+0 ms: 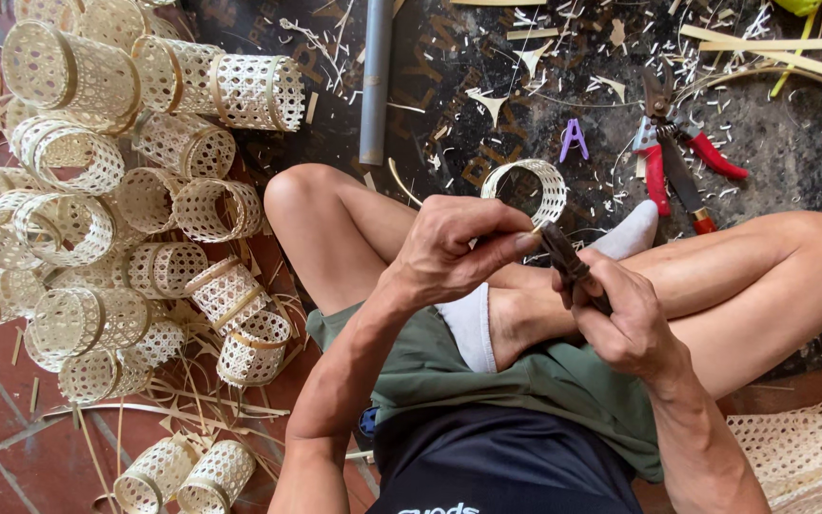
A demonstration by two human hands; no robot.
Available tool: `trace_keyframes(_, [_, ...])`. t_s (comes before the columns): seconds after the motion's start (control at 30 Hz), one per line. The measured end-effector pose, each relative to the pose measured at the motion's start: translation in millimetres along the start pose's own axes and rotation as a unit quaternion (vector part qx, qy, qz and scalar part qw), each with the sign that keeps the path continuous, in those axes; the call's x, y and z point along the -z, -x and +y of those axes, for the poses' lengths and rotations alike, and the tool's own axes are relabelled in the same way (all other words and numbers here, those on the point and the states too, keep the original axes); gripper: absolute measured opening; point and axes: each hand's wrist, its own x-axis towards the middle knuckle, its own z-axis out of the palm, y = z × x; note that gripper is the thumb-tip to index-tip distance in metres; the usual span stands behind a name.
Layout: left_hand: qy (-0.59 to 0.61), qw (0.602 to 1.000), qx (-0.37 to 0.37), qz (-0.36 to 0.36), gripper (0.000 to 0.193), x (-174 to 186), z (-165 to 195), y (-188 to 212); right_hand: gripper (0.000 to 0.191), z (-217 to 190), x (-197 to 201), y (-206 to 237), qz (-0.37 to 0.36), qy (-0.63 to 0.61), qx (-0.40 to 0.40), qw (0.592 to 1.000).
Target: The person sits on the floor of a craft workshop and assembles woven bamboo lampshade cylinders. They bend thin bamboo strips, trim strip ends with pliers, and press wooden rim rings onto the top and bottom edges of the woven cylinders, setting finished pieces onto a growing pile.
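Right now the left hand pinches a thin pale bamboo sliver between thumb and forefinger, its tip just showing past the fingertips. Touching that tip is the dark-handled knife, gripped tight in the closed right hand, so the blade meets the sliver between the two hands, above the person's crossed legs. Just beyond the fingers a small open-weave pale bamboo ring lies on the dark mat, alone and apparently unfinished. Farther out past the right hand lie red-handled pruning shears and a purple plastic clip, amid pale shavings. Well to the left of the left hand sits a large heap of woven pale bamboo cylinders, many rimmed, so much weaving looks done; the sliver in hand, I judge, is only being trimmed.
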Motion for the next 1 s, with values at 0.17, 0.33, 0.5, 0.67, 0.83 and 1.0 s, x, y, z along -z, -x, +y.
trace_keyframes(0.17, [-0.003, 1.0, -0.026, -0.018, 0.009, -0.7, -10.2, -1.2, 0.034, -1.2, 6.2, 2.5, -0.025, -0.07, -0.043, 0.996])
trace_keyframes(0.33, [0.061, 0.998, 0.016, 0.017, 0.009, -1.9, -32.1, 2.5, 0.029, 38.2, 15.9, 6.2, -0.023, 0.059, 0.01, 0.998])
trace_keyframes(0.5, [0.496, 0.811, 0.026, 0.309, 0.015, 51.9, -73.3, 13.7, 0.018, 167.0, 75.8, 24.5, 0.011, 0.381, -0.103, 0.919])
trace_keyframes(0.67, [0.686, 0.63, -0.022, 0.364, 0.027, 85.0, -103.4, 24.2, 0.018, 266.5, 117.5, 46.6, -0.075, 0.456, -0.227, 0.857])
trace_keyframes(0.83, [0.677, 0.647, -0.04, 0.347, 0.03, 87.0, -97.4, 30.8, 0.034, 256.1, 109.6, 40.2, -0.132, 0.477, -0.24, 0.835])
trace_keyframes(1.0, [0.723, 0.61, -0.068, 0.317, 0.033, 58.7, -86.5, 23.3, 0.019, 168.1, 76.5, 16.5, 0.039, 0.405, -0.169, 0.898])
